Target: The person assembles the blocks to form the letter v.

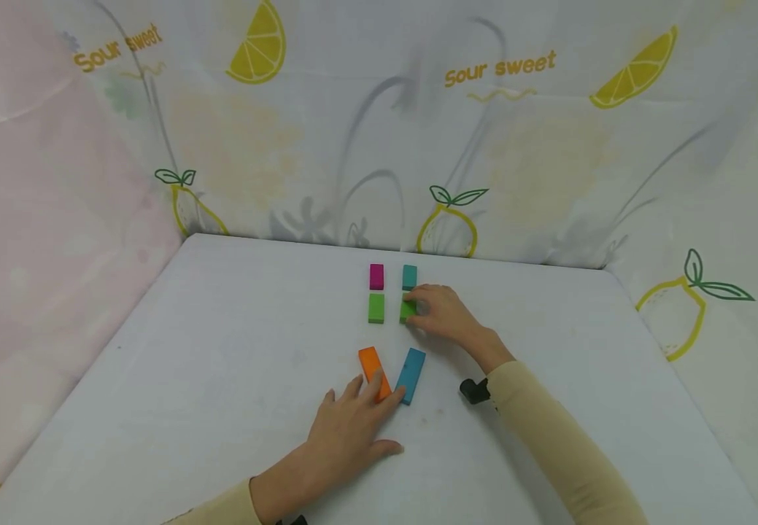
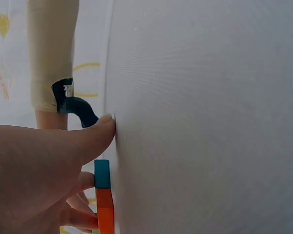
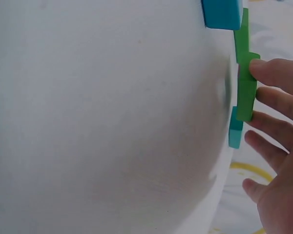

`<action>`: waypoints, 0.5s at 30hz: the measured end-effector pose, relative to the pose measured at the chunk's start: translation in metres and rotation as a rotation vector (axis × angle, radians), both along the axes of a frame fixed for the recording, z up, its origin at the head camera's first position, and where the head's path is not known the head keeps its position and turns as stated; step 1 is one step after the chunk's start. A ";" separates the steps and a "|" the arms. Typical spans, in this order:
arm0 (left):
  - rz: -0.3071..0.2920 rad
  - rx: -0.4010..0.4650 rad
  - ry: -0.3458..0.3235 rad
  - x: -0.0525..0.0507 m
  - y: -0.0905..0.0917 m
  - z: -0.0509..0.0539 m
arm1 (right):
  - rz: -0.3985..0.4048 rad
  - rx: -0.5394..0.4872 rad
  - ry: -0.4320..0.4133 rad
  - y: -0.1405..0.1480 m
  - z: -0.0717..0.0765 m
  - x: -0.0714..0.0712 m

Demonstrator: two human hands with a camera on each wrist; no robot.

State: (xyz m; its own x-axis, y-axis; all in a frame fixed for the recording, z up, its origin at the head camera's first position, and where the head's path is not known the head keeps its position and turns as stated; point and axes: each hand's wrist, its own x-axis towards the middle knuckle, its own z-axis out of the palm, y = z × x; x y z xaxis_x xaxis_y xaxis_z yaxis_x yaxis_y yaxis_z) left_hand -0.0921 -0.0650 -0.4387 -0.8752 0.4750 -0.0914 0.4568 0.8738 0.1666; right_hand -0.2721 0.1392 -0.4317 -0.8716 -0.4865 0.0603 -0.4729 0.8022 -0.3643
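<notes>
The white desk point(image 1: 221, 328) lay beneath; the right hand point(image 1: 447, 317) pinched a green block point(image 1: 406, 309), long axis thumb-to-forefinger; the left hand point(image 1: 346, 437), spread, touched an orange block point(image 1: 368, 357) ahead.

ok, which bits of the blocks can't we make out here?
- Part of the gripped green block: head view, covered by the right hand.
- Part of the orange block: head view, covered by the left hand; left wrist view, cut off by the bottom edge.
- Rest of the blue block: right wrist view, cut off by the top edge.
</notes>
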 end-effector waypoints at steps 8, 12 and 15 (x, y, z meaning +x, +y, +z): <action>-0.002 -0.012 0.010 0.002 -0.001 0.003 | -0.014 -0.023 0.029 0.002 0.003 0.007; -0.004 -0.011 0.021 0.002 -0.001 0.002 | -0.014 -0.025 0.050 0.002 0.008 0.012; -0.004 -0.004 0.022 0.002 -0.001 0.001 | -0.018 -0.023 0.055 0.002 0.011 0.016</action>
State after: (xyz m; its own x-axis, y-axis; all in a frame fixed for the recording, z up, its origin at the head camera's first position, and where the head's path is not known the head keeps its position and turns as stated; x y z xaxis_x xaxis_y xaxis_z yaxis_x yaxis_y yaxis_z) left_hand -0.0900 -0.0657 -0.4375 -0.8752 0.4781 -0.0739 0.4638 0.8726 0.1532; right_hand -0.2560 0.1412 -0.4204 -0.8754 -0.4683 0.1197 -0.4781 0.8026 -0.3566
